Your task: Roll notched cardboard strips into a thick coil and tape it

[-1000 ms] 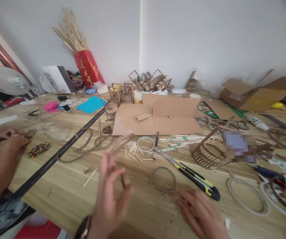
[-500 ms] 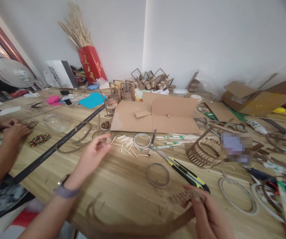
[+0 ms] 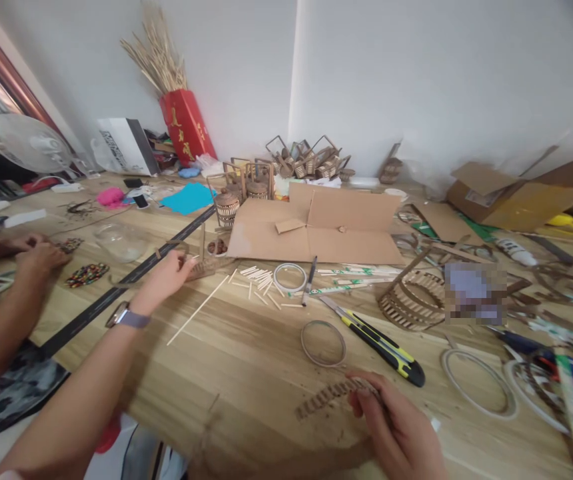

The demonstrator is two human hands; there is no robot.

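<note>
My left hand [image 3: 169, 275] reaches forward on the left, its fingers curled together beside a short brown strip [image 3: 205, 268]. What they grip, if anything, is too blurred to make out. My right hand [image 3: 399, 423], near the front, pinches a curved strip edged with short brown slats [image 3: 324, 398], which points left. Below it a long brown band [image 3: 291, 461] is smeared by motion. A long thin stick [image 3: 196, 311] lies right of my left arm. Beyond my right hand are a thin hoop [image 3: 323, 321] and a yellow-black utility knife [image 3: 381, 347].
Short pale sticks [image 3: 259, 280], a tape roll [image 3: 290, 265] and a black pen [image 3: 310, 280] lie before folded cardboard [image 3: 266, 230]. A slatted basket [image 3: 411, 300] stands right, near a blue glue gun [image 3: 561, 380]. Another person's hands [image 3: 39, 257] work at left beside beads [image 3: 85, 275].
My left hand has moved forward and left to the brown strip, and its fingers have curled. The long thin stick shows now. The brown band below my right hand has dropped lower.
</note>
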